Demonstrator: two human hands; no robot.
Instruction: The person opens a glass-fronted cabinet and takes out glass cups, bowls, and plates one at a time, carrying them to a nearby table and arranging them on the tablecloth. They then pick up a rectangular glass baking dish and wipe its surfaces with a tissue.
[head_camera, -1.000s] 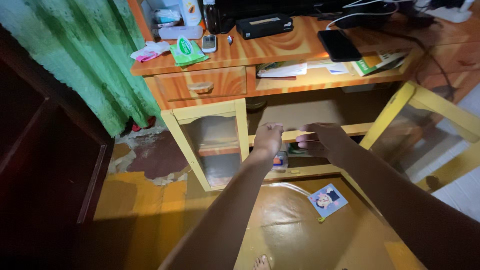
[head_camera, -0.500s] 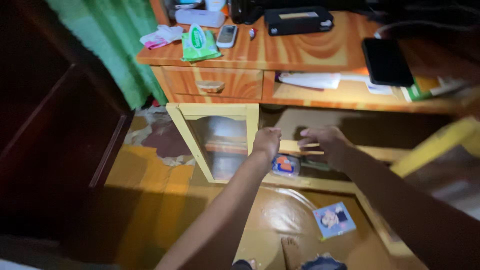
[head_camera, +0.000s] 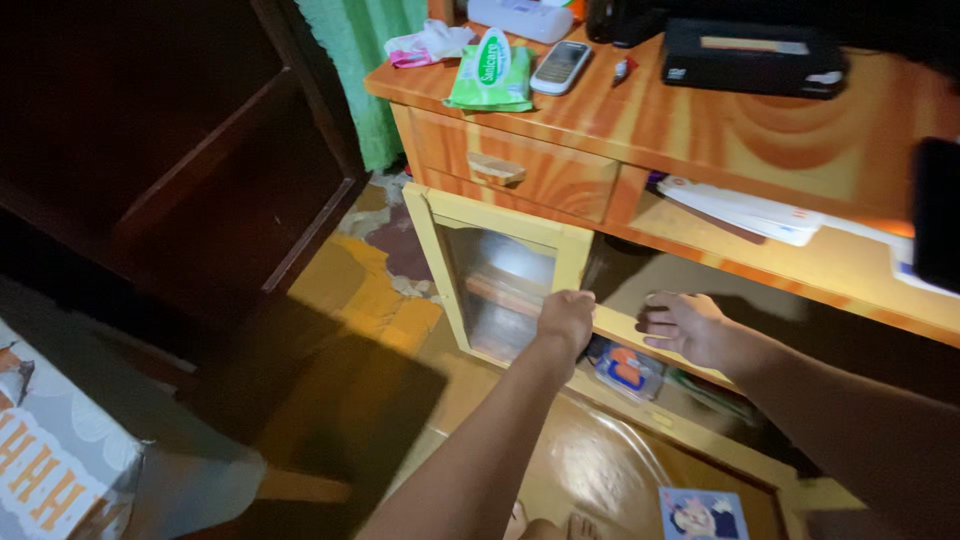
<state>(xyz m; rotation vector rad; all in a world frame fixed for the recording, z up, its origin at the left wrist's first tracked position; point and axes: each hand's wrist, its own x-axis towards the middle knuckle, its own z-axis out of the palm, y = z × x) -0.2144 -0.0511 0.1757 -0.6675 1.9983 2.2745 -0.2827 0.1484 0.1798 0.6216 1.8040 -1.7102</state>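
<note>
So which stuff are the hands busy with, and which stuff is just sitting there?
In use:
- left hand, closed on the edge of the glass cabinet door
- right hand, flat on the low yellow shelf

Just lying about:
- green wipes pack on the desk
- small phone
- black box
- papers under the desktop
- picture card on the floor

Dim and warm-toned: light falls on the desk top (head_camera: 760, 130) around one o'clock; deep shadow from seven to eleven o'clock.
</note>
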